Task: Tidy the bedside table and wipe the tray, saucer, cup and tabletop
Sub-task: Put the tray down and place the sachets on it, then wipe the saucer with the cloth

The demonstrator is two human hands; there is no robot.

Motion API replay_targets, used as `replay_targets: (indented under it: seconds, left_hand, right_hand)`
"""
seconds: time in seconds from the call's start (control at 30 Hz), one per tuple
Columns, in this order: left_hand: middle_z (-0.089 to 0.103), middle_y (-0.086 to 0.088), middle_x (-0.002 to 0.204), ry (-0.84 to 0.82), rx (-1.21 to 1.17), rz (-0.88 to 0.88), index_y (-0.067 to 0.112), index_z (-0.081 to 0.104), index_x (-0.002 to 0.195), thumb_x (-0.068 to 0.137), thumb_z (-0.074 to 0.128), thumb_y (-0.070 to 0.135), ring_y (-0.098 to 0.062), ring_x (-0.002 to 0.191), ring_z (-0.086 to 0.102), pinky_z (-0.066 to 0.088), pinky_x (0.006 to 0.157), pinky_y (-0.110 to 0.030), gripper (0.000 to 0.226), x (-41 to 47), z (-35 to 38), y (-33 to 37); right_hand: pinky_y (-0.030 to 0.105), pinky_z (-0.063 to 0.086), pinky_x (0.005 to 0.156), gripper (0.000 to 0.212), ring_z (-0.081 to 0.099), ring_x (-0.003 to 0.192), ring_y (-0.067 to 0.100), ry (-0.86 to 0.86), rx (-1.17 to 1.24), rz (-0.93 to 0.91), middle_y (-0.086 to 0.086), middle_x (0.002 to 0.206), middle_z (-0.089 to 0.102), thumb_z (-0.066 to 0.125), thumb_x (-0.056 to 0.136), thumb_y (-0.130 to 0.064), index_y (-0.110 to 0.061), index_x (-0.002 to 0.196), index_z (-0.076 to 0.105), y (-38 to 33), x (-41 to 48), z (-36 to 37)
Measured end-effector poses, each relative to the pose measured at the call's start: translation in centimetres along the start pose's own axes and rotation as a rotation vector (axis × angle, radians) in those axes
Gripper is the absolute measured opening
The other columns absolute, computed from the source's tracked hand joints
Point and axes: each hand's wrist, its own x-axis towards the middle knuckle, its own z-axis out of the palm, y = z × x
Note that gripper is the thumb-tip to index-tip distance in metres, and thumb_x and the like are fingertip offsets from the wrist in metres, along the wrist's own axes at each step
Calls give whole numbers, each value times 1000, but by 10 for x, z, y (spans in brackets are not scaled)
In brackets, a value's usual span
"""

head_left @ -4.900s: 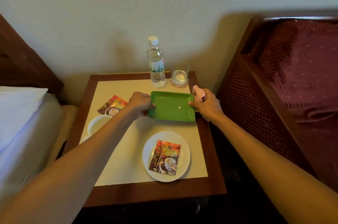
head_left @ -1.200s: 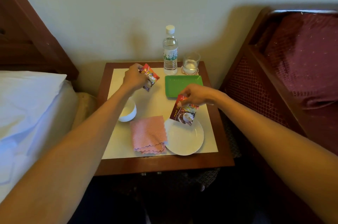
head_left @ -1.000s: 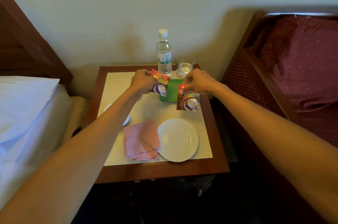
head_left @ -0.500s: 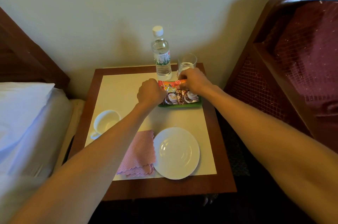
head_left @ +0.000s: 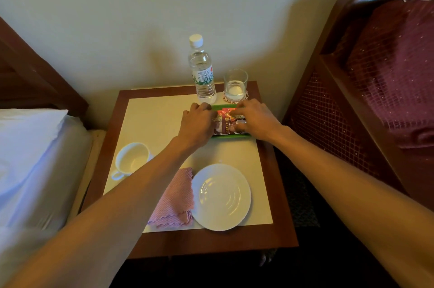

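Observation:
A green tray (head_left: 231,136) lies at the back right of the bedside table (head_left: 206,243). Two coffee sachets (head_left: 226,122) lie side by side in it. My left hand (head_left: 198,121) has its fingertips on the left sachet's edge. My right hand (head_left: 256,118) pinches the right sachet between thumb and fingers. An empty white saucer (head_left: 222,196) sits at the front right. To the left of the saucer, a folded pink cloth (head_left: 176,200) is partly under my left forearm. A white cup (head_left: 132,161) stands at the left.
A water bottle (head_left: 202,71) and a glass (head_left: 235,84) on a coaster stand just behind the tray, against the wall. A bed with a white pillow (head_left: 25,137) is on the left. A wooden headboard with maroon cover (head_left: 375,90) rises on the right.
The tray was set down, then the cloth. Each hand picked up a sachet, carried it to the tray and laid it there. Over the last half second the hands have barely shifted.

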Motion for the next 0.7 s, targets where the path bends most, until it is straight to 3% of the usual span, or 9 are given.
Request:
replay_targets:
  seconds: [0.27, 0.47, 0.6, 0.7]
  left_hand:
    - [54, -4, 137, -58, 10, 6, 22, 58, 132, 100, 48, 37, -31, 124, 43, 39, 91, -45, 37, -1, 5, -4]
    - [51, -7, 142, 41, -23, -122, 23, 52, 140, 100, 48, 35, -35, 126, 44, 41, 94, -48, 42, -15, 2, -2]
    - [55, -17, 121, 10, -210, -210, 11, 56, 130, 98, 52, 29, -39, 109, 55, 47, 80, -44, 37, -20, -2, -1]
    - [59, -20, 115, 9, -276, -243, 6, 57, 127, 98, 52, 19, -37, 106, 55, 37, 74, -35, 32, -20, -5, 4]
  right_hand:
    - [46, 36, 105, 54, 40, 132, 28, -40, -47, 2, 6, 145, 47, 67, 91, -38, -23, 141, 53, 1, 0, 3]
    - [49, 36, 105, 62, 39, 134, 28, -5, -59, 29, 7, 148, 43, 66, 90, -43, -21, 144, 46, -2, -5, 3]
    - [47, 46, 102, 63, 48, 128, 27, 125, 186, 210, 11, 142, 45, 67, 91, -38, -13, 142, 41, 0, -12, 12]
    - [45, 53, 95, 55, 58, 116, 27, 78, 382, 298, 12, 130, 56, 66, 92, -36, -11, 135, 42, 1, -13, 19]
